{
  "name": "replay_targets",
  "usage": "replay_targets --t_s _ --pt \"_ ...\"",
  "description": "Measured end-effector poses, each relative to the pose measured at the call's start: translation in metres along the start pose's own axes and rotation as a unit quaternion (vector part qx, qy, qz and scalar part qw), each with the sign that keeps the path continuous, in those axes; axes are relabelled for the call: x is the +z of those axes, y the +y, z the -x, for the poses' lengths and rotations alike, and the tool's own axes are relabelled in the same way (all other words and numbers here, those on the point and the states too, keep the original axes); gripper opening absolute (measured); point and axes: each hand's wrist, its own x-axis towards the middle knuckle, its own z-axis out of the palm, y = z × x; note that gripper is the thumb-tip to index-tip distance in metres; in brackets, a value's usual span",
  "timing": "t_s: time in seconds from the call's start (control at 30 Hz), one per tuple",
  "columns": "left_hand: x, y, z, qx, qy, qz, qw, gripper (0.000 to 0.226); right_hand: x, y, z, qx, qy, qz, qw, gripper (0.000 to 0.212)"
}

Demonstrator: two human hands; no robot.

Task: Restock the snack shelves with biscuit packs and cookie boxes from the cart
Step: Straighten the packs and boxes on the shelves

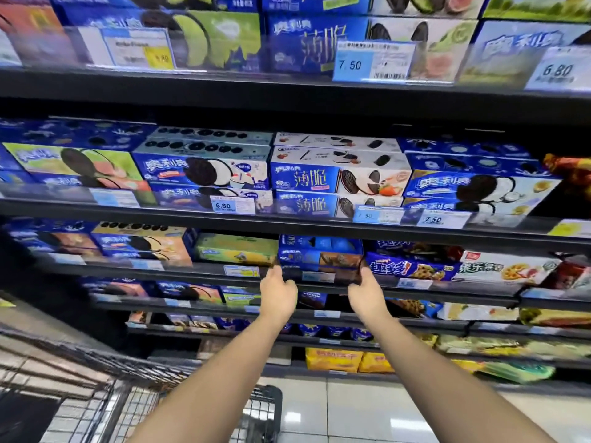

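A blue cookie box with a brown biscuit picture sits at the front of the third shelf from the top, under another blue box. My left hand grips its lower left corner and my right hand grips its lower right corner. Both arms reach up from below. A green-yellow box stands just left of it, and a blue chip-cookie pack lies just to its right. The wire cart is at the bottom left.
Shelves above hold rows of blue sandwich-cookie boxes behind clear rails with price tags. Lower shelves carry more packs, including yellow bags. The cart's black handle end is beneath my left forearm. Pale floor tiles lie below the shelving.
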Motion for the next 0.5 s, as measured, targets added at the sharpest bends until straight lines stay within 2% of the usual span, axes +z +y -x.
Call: replay_targets --t_s 0.13,0.27,0.4,0.5 --pt "0.002 -0.002 -0.008 -0.012 0.014 0.027 0.999 0.023 0.001 0.005 0.001 0.001 0.012 -0.006 1.000 0.036" --pt "0.003 -0.004 0.000 0.006 0.019 0.028 0.999 0.030 -0.001 0.005 0.003 -0.009 0.012 0.006 1.000 0.036" --pt "-0.002 -0.001 0.003 0.010 0.017 0.014 1.000 0.009 -0.001 0.001 0.003 -0.018 0.015 0.063 0.998 0.037" --pt "-0.013 0.000 0.015 0.015 0.008 -0.026 1.000 0.037 0.002 0.001 0.014 -0.027 0.018 0.056 0.998 0.051"
